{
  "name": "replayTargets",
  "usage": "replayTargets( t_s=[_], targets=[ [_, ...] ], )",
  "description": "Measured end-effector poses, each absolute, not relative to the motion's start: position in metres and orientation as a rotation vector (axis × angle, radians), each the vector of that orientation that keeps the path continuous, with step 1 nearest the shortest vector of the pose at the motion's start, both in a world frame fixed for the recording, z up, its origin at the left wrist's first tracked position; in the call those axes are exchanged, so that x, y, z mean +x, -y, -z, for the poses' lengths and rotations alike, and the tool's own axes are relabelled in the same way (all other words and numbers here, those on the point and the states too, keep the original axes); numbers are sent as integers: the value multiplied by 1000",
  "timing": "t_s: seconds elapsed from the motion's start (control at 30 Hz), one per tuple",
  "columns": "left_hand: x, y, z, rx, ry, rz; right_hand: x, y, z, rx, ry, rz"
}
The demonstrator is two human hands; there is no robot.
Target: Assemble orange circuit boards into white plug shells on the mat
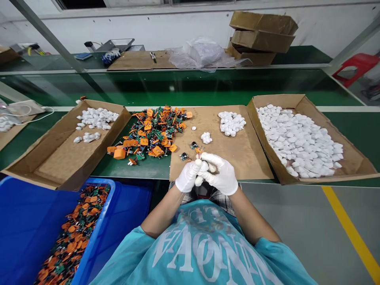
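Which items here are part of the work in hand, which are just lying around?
In use:
- left hand and right hand, gloved, together on a small white part
- orange-green circuit parts pile
- white caps box
- small white pile

Lying about:
- stacked cardboard boxes
- plastic bag
- red stool

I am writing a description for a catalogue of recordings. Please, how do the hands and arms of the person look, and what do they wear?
The left hand and the right hand each wear a thin, snug white glove ending at the wrist. The forearms are bare. Short, loose turquoise sleeves reach about to the elbows, part of a turquoise shirt with large white lettering.
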State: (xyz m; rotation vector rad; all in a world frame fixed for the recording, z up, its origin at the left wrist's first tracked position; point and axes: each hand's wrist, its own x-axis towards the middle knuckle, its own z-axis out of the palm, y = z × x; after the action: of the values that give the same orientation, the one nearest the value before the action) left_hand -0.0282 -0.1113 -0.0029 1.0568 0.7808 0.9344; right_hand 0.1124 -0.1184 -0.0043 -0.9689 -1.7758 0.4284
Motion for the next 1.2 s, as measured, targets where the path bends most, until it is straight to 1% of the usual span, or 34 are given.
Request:
replayTargets(
  t_s=[0.07,0.13,0.27,0.37,0.67,0.8,0.97,1.13,1.2],
  targets=[
    [-30,110,5,1029,-790,-1000,112,119,0,-986,1717,-423],
    [-32,110,6,1061,-842,-1100,113,119,-3,-964,1707,-326],
    [-32,112,7,1326,-928,-1233,114,117,-2,-898,1772,-128],
    [-30,113,5,1428,-997,-1241,111,118,0,-940,1778,-34],
    [-32,109,-12,1501,-1083,-1160,109,118,-12,-857,1883,58],
    [-39,107,-11,1439,-1111,-1040,118,115,-14,-844,1933,-98],
    [-42,108,-16,1192,-993,-871,121,106,-10,-692,2064,-350],
    [-43,107,-5,1051,-672,-704,114,107,-5,-716,1940,-383],
    [-40,107,2,978,-631,-688,111,110,-5,-762,1851,-350]
  ],
)
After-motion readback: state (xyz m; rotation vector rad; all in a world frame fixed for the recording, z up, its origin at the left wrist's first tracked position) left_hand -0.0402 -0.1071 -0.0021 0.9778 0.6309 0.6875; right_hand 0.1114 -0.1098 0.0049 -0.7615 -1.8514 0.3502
